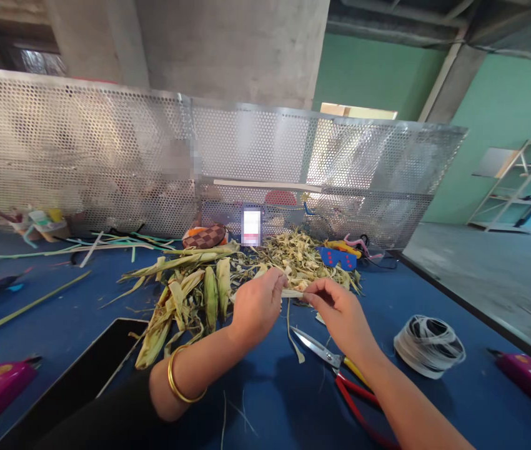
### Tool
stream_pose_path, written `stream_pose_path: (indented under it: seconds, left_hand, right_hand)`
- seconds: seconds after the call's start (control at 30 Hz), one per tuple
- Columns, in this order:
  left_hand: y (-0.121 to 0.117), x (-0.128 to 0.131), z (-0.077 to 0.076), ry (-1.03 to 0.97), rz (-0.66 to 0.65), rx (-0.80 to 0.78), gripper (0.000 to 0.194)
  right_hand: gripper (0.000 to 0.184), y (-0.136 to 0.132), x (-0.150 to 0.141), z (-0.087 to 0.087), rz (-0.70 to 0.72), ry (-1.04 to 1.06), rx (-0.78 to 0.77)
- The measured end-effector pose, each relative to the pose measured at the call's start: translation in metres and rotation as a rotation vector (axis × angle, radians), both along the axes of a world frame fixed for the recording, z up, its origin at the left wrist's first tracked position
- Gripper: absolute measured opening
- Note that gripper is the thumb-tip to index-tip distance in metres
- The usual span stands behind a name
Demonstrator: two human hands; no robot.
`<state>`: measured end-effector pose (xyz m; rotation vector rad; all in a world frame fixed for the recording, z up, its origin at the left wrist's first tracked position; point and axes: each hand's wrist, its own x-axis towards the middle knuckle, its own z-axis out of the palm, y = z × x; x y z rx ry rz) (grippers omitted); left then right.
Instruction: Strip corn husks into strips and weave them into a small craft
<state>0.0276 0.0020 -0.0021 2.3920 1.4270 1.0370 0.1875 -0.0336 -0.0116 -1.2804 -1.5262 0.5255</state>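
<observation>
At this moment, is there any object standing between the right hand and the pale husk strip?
Nothing visible stands between them: the right hand already pinches one end of the pale husk strip, and the left hand the other. The scissors lie lower, outside this grip.

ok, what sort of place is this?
Looks like a handicraft workshop, though I can't be certain: dried husk-like leaves heaped on a blue worktop, scissors lying there too, and a perforated metal divider along the back.
</observation>
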Motion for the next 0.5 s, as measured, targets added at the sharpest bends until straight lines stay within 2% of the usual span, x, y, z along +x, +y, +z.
stream_pose_path:
  seconds: [0.1,0.23,0.33,0.5]
  left_hand:
    - [-0.0004,-0.0001,-0.0007,0.027,0.006,0.031,0.026]
    - [-0.0003,0.0000,-0.0010,0.046,-0.002,0.013,0.029]
    - [0.0006,0.0005,-0.0021,0.088,-0.007,0.006,0.029]
    - [0.0050,0.0006,-0.0062,0.206,0.032,0.085,0.031]
  right_hand:
    - [0.011,-0.0005,-0.0022,-0.0004,0.043,0.064,0.001]
    - [0.009,-0.0004,-0.0009,-0.0008,0.004,0.067,0.049]
    - [0.012,-0.0006,0.0011,-0.0008,-0.035,-0.023,0.111]
    - [0.017,-0.0016,-0.0007,-0.0005,-0.041,-0.241,0.151]
